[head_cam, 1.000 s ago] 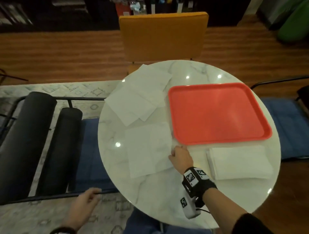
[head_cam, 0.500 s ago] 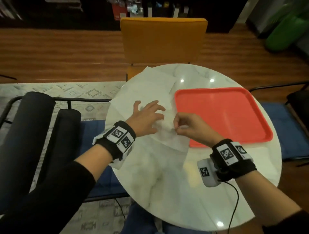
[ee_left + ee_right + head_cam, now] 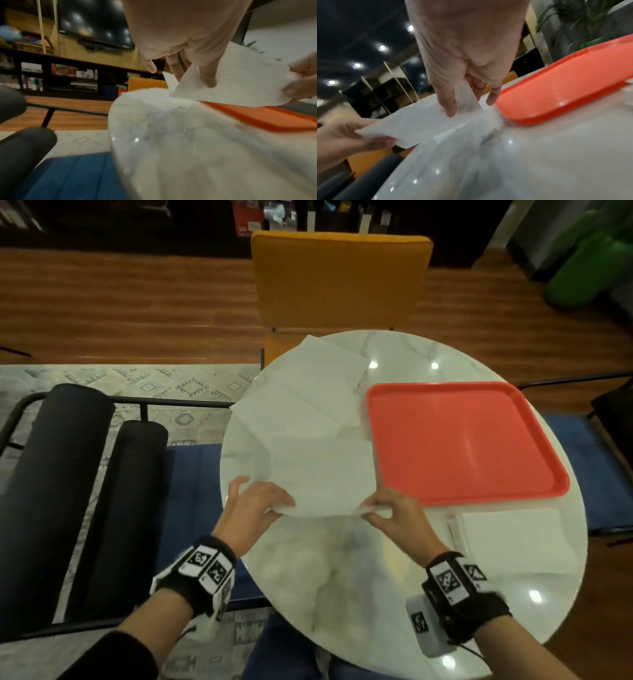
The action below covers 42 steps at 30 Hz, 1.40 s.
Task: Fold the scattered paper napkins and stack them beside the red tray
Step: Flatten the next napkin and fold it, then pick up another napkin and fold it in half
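Head view: over a round marble table [image 3: 342, 594], a person's left hand [image 3: 255, 508] and right hand [image 3: 394, 513] each pinch a near corner of a white paper napkin [image 3: 322, 487], lifting its near edge; bare marble lies between it and the table's near rim. More unfolded napkins [image 3: 308, 402] reach the far-left rim. The red tray [image 3: 462, 440] holds nothing; a folded napkin stack [image 3: 510, 535] sits just beside its near edge.

Left wrist view: thumb and fingers [image 3: 208, 77] grip the napkin above the tabletop.

Right wrist view: the thumb [image 3: 448, 104] pinches the sheet beside the tray's corner.
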Available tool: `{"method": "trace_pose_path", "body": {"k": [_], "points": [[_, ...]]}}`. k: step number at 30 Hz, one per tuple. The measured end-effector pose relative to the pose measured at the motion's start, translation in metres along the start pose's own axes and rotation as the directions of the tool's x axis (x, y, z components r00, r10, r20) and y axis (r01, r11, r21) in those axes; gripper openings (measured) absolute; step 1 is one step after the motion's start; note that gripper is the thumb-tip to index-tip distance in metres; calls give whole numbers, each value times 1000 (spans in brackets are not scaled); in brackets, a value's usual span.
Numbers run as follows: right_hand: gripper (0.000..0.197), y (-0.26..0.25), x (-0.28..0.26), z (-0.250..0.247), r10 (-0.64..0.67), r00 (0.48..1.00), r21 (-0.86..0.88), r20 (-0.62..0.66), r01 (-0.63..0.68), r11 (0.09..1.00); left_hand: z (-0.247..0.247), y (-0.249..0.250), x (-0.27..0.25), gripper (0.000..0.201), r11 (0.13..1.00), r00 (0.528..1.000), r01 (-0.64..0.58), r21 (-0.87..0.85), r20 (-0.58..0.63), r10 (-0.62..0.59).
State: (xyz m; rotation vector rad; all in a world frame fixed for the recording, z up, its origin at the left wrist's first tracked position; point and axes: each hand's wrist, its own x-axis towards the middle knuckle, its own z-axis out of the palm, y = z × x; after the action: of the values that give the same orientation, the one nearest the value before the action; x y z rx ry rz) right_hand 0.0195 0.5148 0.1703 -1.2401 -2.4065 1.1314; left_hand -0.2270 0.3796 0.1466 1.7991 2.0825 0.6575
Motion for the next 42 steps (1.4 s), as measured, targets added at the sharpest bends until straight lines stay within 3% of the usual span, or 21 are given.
{"method": "trace_pose_path", "body": {"k": [5, 8, 13, 17, 20, 22, 23, 26, 29, 31, 33, 35, 37, 39, 42], "points": [[10, 21, -23, 22, 119, 983, -121, 140, -102, 987, 28, -6, -29, 18, 983, 982, 163, -86, 114, -153], [6, 25, -30, 19, 160, 971, -77, 178, -148, 986, 29, -7, -37, 16, 934, 967, 238, -265, 153, -203], [6, 13, -1, 10, 150, 986, -42, 70, -147, 988, 17, -10, -17, 7, 775, 891, 454, -440, 236, -388], [3, 7, 33, 11, 155, 987, -133, 45, -148, 980, 10, -13, 14, 28, 786, 846, 531, -317, 246, -473], [3, 3, 48, 17, 191, 980, -133, 56, -183, 974, 11, -17, 23, 23, 793, 813, 572, -210, 276, -513], [17, 0, 54, 22, 237, 970, -111, 64, -229, 967, 12, -16, 21, 27, 782, 785, 604, -155, 285, -549], [25, 0, 55, 24, 260, 964, -107, 59, -253, 961, 12, -15, 19, 38, 772, 775, 618, -152, 286, -564], [39, -3, 51, 32, 240, 970, -253, -25, -238, 938, 15, -13, 5, 76, 823, 810, 568, -9, 187, -557], [45, -18, 37, 51, 92, 994, -411, -56, -107, 905, 21, -10, -11, 72, 907, 907, 409, 100, 62, -416], [50, -31, 26, 73, 33, 992, -426, 121, 22, 905, 29, -12, -20, 64, 945, 942, 295, 142, 124, -313], [53, -39, 15, 99, 8, 937, -435, 349, 155, 887, 39, -18, -28, 66, 949, 926, 229, 217, 253, -281], [65, -40, 6, 123, -26, 880, -430, 475, 257, 866, 48, -28, -38, 73, 943, 889, 185, 277, 362, -281], [77, -30, -2, 135, -64, 861, -425, 505, 312, 850, 52, -36, -45, 79, 946, 880, 165, 281, 392, -270], [74, -16, -8, 134, -80, 871, -439, 485, 322, 839, 52, -39, -47, 84, 949, 880, 163, 270, 395, -264], [73, 8, -19, 116, -14, 901, -478, 433, 243, 844, 51, -40, -45, 86, 957, 877, 171, 233, 406, -256]]}}
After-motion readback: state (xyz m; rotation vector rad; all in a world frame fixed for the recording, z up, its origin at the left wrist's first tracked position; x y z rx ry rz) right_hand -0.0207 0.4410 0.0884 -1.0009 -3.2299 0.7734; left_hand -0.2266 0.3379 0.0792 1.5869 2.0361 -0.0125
